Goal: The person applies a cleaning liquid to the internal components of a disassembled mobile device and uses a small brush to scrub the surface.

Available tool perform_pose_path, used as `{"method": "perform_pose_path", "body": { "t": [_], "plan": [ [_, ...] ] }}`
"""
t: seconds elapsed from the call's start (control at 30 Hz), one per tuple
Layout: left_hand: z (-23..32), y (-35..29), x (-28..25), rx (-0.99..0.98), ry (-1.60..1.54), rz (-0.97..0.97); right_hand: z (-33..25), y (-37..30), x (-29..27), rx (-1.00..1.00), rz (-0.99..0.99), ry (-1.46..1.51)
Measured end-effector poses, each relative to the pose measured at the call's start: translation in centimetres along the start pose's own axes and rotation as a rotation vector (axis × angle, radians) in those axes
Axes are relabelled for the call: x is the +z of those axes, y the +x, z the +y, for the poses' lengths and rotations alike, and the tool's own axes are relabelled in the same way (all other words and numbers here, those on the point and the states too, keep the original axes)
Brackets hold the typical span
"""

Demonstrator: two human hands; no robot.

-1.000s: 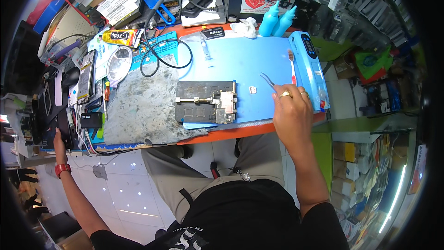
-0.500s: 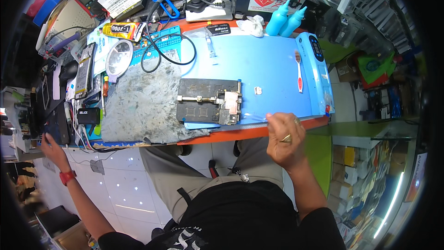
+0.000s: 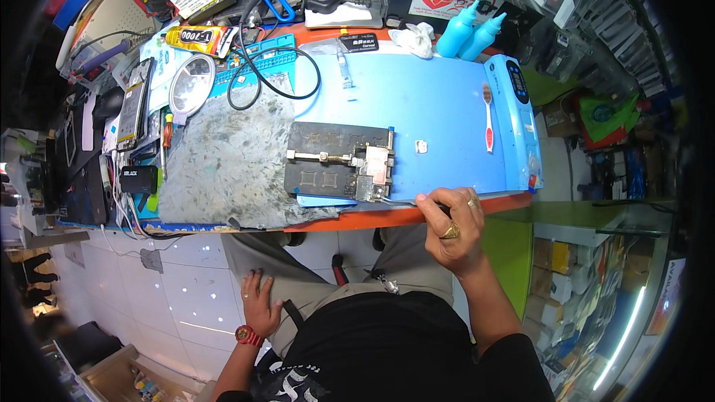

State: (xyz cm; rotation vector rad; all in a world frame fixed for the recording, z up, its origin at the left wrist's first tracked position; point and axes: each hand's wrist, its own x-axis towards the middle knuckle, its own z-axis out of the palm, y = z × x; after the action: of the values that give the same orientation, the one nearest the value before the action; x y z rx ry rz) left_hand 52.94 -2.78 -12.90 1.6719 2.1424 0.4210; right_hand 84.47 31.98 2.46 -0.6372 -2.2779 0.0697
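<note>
My right hand pinches a pair of thin metal tweezers at the mat's front edge. Their tip reaches the lower right corner of a dark board holder, touching or just above it. Clamped at the holder's right side is a small circuit board with a pale pinkish block. My left hand lies on my left thigh, fingers apart and holding nothing. A tiny pale chip-like piece lies on the blue mat, right of the holder.
A toothbrush lies beside the blue heating unit. Two blue squeeze bottles and a crumpled tissue stand behind. A black cable loops over the grey worn mat. Leftward lie a yellow glue tube and a screwdriver.
My left hand has come from the table's far left edge back to my thigh. The tweezers in my right hand have moved down and left to the holder's corner.
</note>
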Motion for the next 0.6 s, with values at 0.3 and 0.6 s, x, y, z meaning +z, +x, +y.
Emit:
{"method": "perform_pose_path", "body": {
  "t": [0.3, 0.6],
  "plan": [
    [0.05, 1.05, 0.29, -0.046, -0.044, 0.077, -0.08, -0.05, 0.02, 0.034, -0.003, 0.003],
    [0.13, 1.19, 0.33, -0.048, -0.058, 0.097, -0.29, 0.1, -0.01, 0.053, 0.004, 0.018]
  ]
}}
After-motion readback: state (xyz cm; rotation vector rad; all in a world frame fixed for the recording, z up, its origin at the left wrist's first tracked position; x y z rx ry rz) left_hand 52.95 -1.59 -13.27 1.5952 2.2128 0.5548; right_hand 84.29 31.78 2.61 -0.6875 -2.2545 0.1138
